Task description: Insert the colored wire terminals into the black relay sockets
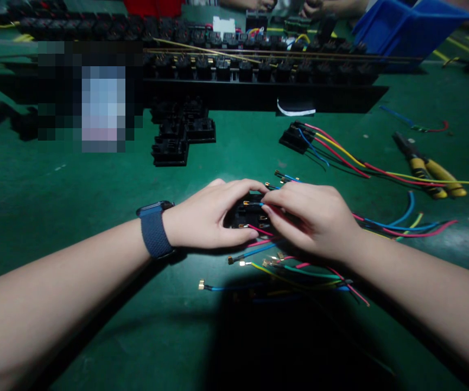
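My left hand (208, 214), with a dark blue watch band (156, 231) at the wrist, curls its thumb and fingers around a black plastic socket housing (251, 218). Metal contacts and a red wire (261, 230) show in the housing. Over it, my right hand (314, 214) pinches a blue wire with a brass terminal (247, 203) at its end. The terminal points left, just above the housing; whether it touches cannot be made out. My fingers partly cover the housing. Below both hands lie several loose wires (299, 281) with brass terminals.
Yellow-handled pliers (430, 168) lie at right. A wired black socket (296, 138) sits nearer the middle, and several bare black sockets (171, 151) to its left. Behind stands a long black strip (259, 96) with rows of sockets. A blue bin (405, 32) and another person's hands (314, 7) are at the back.
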{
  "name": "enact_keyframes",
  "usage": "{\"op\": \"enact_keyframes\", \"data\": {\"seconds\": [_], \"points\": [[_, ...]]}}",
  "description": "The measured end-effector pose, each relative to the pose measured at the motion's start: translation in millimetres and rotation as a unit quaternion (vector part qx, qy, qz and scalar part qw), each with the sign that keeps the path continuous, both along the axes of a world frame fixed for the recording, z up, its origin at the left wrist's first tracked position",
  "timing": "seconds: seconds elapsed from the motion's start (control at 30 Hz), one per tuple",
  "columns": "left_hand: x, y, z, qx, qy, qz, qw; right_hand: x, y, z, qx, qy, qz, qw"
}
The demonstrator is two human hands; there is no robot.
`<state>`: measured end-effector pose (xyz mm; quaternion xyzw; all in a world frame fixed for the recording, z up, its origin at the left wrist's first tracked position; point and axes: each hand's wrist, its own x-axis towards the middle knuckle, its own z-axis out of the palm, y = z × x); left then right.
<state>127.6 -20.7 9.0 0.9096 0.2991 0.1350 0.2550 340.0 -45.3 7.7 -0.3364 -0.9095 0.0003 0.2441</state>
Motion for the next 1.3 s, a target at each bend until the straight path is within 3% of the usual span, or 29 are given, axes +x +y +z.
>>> {"op": "enact_keyframes", "data": {"seconds": [0.77, 1.3], "points": [[0.8, 1.1, -3.0, -0.002, 0.009, -0.007, 1.000, 2.7, 2.3, 0.6, 0.008, -0.012, 0.048, 0.999], [-1.8, 3.9, -0.1, -0.043, -0.005, -0.017, 0.999, 1.8, 2.7, -2.6, -0.038, -0.005, 0.068, 0.997]]}}
